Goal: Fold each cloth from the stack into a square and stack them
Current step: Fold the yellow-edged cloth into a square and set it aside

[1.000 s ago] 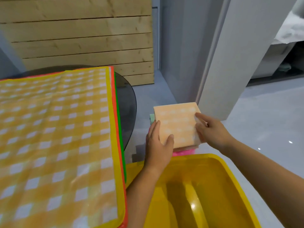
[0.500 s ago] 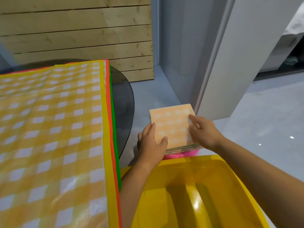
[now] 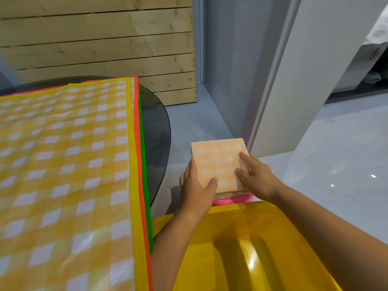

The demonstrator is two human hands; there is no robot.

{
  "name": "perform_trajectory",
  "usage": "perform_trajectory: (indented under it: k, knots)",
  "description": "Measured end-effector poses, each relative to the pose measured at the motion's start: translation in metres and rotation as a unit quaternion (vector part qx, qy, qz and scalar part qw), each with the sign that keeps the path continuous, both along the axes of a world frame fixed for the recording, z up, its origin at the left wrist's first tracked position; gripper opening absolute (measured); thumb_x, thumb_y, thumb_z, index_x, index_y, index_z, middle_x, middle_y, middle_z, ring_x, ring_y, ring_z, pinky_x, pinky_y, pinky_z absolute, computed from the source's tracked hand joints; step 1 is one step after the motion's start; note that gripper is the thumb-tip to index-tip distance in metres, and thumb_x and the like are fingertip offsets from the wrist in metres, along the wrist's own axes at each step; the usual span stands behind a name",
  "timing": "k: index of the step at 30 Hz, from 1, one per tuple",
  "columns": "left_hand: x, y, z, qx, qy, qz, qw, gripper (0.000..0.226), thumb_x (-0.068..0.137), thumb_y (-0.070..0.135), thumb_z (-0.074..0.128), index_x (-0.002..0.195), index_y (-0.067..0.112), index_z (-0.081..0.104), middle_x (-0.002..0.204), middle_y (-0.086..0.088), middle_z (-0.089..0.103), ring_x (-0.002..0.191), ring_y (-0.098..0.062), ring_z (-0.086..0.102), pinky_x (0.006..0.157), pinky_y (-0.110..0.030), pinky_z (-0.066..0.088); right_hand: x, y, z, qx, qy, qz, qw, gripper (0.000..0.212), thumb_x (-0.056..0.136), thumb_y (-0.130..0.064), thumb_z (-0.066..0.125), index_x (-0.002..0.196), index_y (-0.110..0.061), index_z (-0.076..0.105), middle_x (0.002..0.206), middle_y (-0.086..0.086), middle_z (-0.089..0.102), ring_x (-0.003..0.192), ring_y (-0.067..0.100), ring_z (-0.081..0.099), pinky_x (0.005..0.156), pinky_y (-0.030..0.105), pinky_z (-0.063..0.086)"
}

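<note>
A small orange-checked square (image 3: 218, 164), a cloth already folded, lies on top of the folded pile (image 3: 233, 193), whose thin layered edges show just beneath it at the near side. The pile rests on something pink (image 3: 231, 200), of which only a strip shows, low down beside the floor (image 3: 315, 154) and just beyond a glossy yellow plastic seat (image 3: 241, 238). The left hand (image 3: 195, 185) grips the folded pile at its near left corner: the thumb lies on the top cloth and the fingers (image 3: 192, 166) run down along the left side. The right hand (image 3: 256, 177) rests on the right part of the top cloth with its fingers (image 3: 244, 157) spread and fairly straight, pressing flat and clasping nothing. To the left, on a dark round glass surface (image 3: 156, 133), lies the stack of unfolded cloths, a large yellow checked cloth (image 3: 63, 164) uppermost, with orange and green edges showing under it along its right side. A wooden plank wall (image 3: 105, 38) stands behind.
</note>
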State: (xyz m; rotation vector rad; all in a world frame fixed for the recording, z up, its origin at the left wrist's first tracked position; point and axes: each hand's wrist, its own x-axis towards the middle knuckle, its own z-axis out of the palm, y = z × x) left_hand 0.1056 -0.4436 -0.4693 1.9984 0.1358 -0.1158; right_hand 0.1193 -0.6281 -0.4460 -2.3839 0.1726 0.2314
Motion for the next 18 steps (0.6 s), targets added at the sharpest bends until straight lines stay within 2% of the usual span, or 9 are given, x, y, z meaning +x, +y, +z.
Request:
perform_trajectory:
  k: [3, 5, 8, 10, 11, 14, 18]
  knots:
    - [-0.002, 0.000, 0.002, 0.014, 0.007, -0.003, 1.000, 0.083, 0.094, 0.041, 0.065, 0.157, 0.040, 0.011, 0.156, 0.006, 0.024, 0.142, -0.022, 0.034, 0.111, -0.046, 0.044, -0.002, -0.003, 0.000, 0.018, -0.008, -0.002, 1.000, 0.061, 0.100, -0.049, 0.038, 0.155, -0.035, 0.015, 0.160, -0.005, 0.022, 0.141, 0.033, 0.030, 0.111, 0.059, 0.035]
    - [-0.008, -0.002, 0.007, 0.055, -0.011, 0.002, 0.998, 0.086, 0.094, 0.043, 0.063, 0.158, 0.037, 0.005, 0.163, 0.009, 0.014, 0.149, -0.020, 0.020, 0.116, -0.046, 0.034, -0.005, -0.004, 0.007, 0.043, -0.030, -0.010, 0.999, 0.062, 0.098, -0.052, 0.041, 0.154, -0.036, 0.019, 0.158, -0.006, 0.028, 0.140, 0.029, 0.033, 0.110, 0.057, 0.037]
    - [-0.030, -0.009, 0.019, 0.080, -0.066, 0.039, 0.994, 0.082, 0.095, 0.041, 0.061, 0.158, 0.030, 0.009, 0.167, 0.009, 0.005, 0.152, -0.014, 0.006, 0.121, -0.036, 0.021, -0.013, -0.004, 0.023, 0.060, -0.097, -0.044, 0.992, 0.052, 0.100, -0.042, 0.047, 0.150, -0.030, 0.034, 0.146, -0.012, 0.040, 0.130, 0.012, 0.038, 0.111, 0.046, 0.038]
    - [-0.052, -0.018, 0.025, 0.053, -0.094, 0.055, 0.993, 0.078, 0.096, 0.038, 0.061, 0.157, 0.031, 0.014, 0.166, 0.011, 0.008, 0.151, -0.011, 0.007, 0.120, -0.024, 0.013, -0.022, -0.005, 0.036, 0.041, -0.125, -0.071, 0.989, 0.050, 0.100, -0.041, 0.048, 0.148, -0.030, 0.038, 0.149, -0.008, 0.041, 0.133, 0.014, 0.039, 0.111, 0.044, 0.038]
    - [-0.065, -0.024, 0.029, 0.028, -0.101, 0.058, 0.993, 0.075, 0.096, 0.036, 0.061, 0.155, 0.033, 0.016, 0.164, 0.012, 0.010, 0.150, -0.010, 0.010, 0.121, -0.025, 0.014, -0.028, -0.005, 0.045, 0.029, -0.127, -0.078, 0.988, 0.050, 0.099, -0.043, 0.048, 0.147, -0.030, 0.039, 0.152, -0.006, 0.040, 0.136, 0.018, 0.039, 0.112, 0.045, 0.038]
    - [-0.103, -0.041, 0.049, -0.066, -0.071, 0.071, 0.993, 0.067, 0.096, 0.033, 0.062, 0.147, 0.046, 0.020, 0.158, 0.018, 0.019, 0.146, -0.012, 0.024, 0.118, -0.039, 0.037, -0.051, -0.001, 0.079, 0.018, -0.139, -0.081, 0.987, 0.049, 0.099, -0.046, 0.047, 0.144, -0.029, 0.044, 0.149, -0.002, 0.044, 0.135, 0.022, 0.042, 0.109, 0.043, 0.040]
    - [-0.148, -0.051, 0.098, -0.163, 0.003, 0.047, 0.986, 0.061, 0.098, 0.037, 0.058, 0.146, 0.047, 0.021, 0.155, 0.017, 0.024, 0.139, -0.009, 0.033, 0.111, -0.028, 0.042, -0.090, 0.010, 0.134, 0.020, -0.162, -0.071, 0.984, 0.041, 0.100, -0.041, 0.045, 0.136, -0.023, 0.055, 0.137, -0.001, 0.056, 0.117, 0.012, 0.051, 0.092, 0.029, 0.039]
